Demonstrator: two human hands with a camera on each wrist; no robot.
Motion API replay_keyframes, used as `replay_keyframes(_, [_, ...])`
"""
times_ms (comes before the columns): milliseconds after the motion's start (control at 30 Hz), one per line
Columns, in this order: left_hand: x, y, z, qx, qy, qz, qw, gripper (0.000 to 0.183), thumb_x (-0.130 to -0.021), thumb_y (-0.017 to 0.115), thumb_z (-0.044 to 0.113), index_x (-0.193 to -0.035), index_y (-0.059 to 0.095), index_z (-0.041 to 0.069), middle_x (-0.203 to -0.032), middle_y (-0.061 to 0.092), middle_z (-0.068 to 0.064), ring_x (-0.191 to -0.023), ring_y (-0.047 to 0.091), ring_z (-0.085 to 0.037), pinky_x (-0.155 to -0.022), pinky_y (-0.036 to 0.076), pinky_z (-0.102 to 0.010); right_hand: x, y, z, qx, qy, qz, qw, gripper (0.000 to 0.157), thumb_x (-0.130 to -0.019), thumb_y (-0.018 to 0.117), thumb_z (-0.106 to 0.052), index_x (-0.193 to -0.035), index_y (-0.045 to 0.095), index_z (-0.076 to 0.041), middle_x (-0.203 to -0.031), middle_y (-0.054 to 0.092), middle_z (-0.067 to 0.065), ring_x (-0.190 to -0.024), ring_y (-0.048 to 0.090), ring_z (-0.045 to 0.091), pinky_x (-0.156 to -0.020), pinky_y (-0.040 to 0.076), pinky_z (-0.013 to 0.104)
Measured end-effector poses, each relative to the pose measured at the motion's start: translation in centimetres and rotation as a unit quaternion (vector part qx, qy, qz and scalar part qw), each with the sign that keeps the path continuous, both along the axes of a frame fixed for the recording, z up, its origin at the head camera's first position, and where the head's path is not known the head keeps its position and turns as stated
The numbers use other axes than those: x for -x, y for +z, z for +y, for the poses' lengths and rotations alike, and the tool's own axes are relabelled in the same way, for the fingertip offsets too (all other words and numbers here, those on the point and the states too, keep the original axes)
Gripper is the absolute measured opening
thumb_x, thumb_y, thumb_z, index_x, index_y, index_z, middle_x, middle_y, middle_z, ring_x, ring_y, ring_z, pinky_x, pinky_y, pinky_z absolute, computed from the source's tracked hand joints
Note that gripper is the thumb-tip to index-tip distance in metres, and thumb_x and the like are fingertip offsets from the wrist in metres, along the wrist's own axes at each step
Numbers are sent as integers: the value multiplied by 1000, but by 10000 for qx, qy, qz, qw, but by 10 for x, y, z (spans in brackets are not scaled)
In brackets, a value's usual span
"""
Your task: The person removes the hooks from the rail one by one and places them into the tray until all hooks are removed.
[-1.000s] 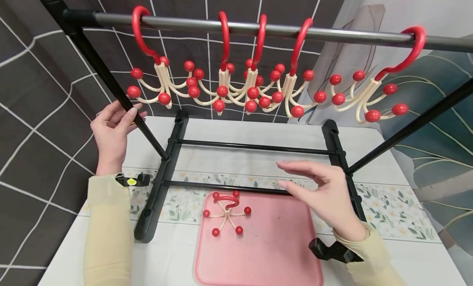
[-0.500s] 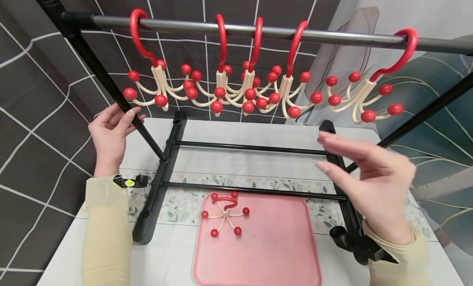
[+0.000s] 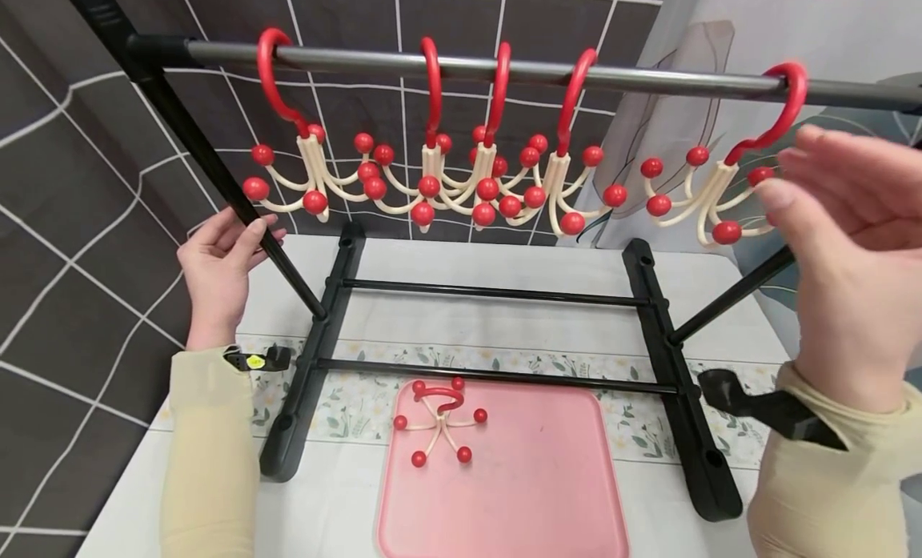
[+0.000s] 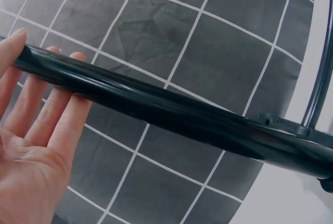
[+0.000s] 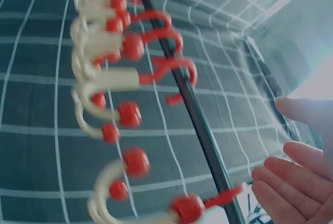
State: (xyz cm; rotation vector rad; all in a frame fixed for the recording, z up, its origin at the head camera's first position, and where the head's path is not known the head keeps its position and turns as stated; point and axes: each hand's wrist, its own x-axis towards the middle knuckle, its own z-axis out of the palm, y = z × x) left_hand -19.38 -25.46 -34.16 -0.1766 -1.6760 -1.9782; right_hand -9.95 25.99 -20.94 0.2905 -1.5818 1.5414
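My left hand (image 3: 219, 274) holds the left side pole (image 3: 194, 154) of a black rack, thumb on the near side and fingers behind, as the left wrist view also shows. Five-or-so-armed cream hooks with red ball tips and red crooks hang from the rack's grey top bar (image 3: 684, 83); several are bunched at the middle and left. My right hand (image 3: 857, 254) is raised beside the rightmost multi-arm hook (image 3: 720, 186), thumb and fingers apart, overlapping its ball tips in the head view. In the right wrist view, the fingers (image 5: 291, 182) lie near that hook's red end and hold nothing.
A pink tray (image 3: 533, 478) lies at the front with one more multi-arm hook (image 3: 441, 414) on it. The rack's black feet (image 3: 291, 430) and lower crossbars (image 3: 497, 375) stand on a white table (image 3: 331, 494). A dark checked cloth (image 3: 65, 326) hangs behind and at left.
My right hand has risen from above the tray, moving right and up to beside the rightmost hanging hook. The left hand has stayed on the pole.
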Motion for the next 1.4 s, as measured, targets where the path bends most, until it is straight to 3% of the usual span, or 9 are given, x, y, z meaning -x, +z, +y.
replay_keyframes(100, [0, 0, 0, -35, -27, 48, 10000, 35, -90, 77, 2, -125, 71, -2, -107, 73, -18, -84, 76, -22, -83, 59, -28, 4, 10, 6, -488, -1118, -798, 9893, 37, -87, 82, -5, -122, 72, -1, -126, 69, 13, -116, 66, 19, -104, 47, 24])
replay_keyframes(233, [0, -1, 0, -114, -47, 70, 9999, 36, -90, 77, 1, -125, 70, -3, -106, 74, -18, -84, 76, -23, -82, 59, -28, 13, 16, 9, -643, -1671, -1351, 9745, 40, -89, 81, -17, -126, 72, -11, -127, 69, 4, -118, 65, 14, -106, 44, 22])
replay_keyframes(667, [-1, 0, 1, -148, -57, 38, 9999, 36, -90, 77, 3, -125, 70, -3, -105, 73, -18, -83, 76, -22, -82, 59, -28, 38, 18, 22, -905, -1952, -1307, 9678, 39, -83, 87, -23, -119, 75, -13, -117, 74, -1, -107, 69, 7, -101, 46, 19])
replay_keyframes(800, [-1, 1, 1, -156, -50, 4, 9999, 36, -90, 77, 3, -124, 70, -4, -105, 73, -18, -83, 75, -22, -82, 59, -28, 40, 18, 22, -970, -2058, -1384, 9639, 37, -83, 87, -24, -117, 76, -13, -113, 74, -2, -102, 69, 7, -96, 48, 17])
replay_keyframes(1200, [-1, -1, 1, -100, -29, 28, 9999, 35, -90, 77, 2, -124, 71, -3, -105, 74, -18, -83, 76, -22, -82, 59, -27, 42, 15, 24, -1012, -1881, -1564, 9643, 32, -90, 80, -21, -120, 76, -13, -112, 75, -4, -97, 68, 6, -94, 49, 18])
replay_keyframes(1400, [-1, -2, 2, -57, -17, 43, 10000, 35, -91, 76, 1, -125, 70, -2, -106, 74, -18, -84, 76, -22, -83, 58, -28, 41, 14, 25, -998, -1966, -1758, 9594, 35, -91, 79, -28, -124, 74, -16, -116, 74, -4, -99, 69, 5, -93, 50, 17])
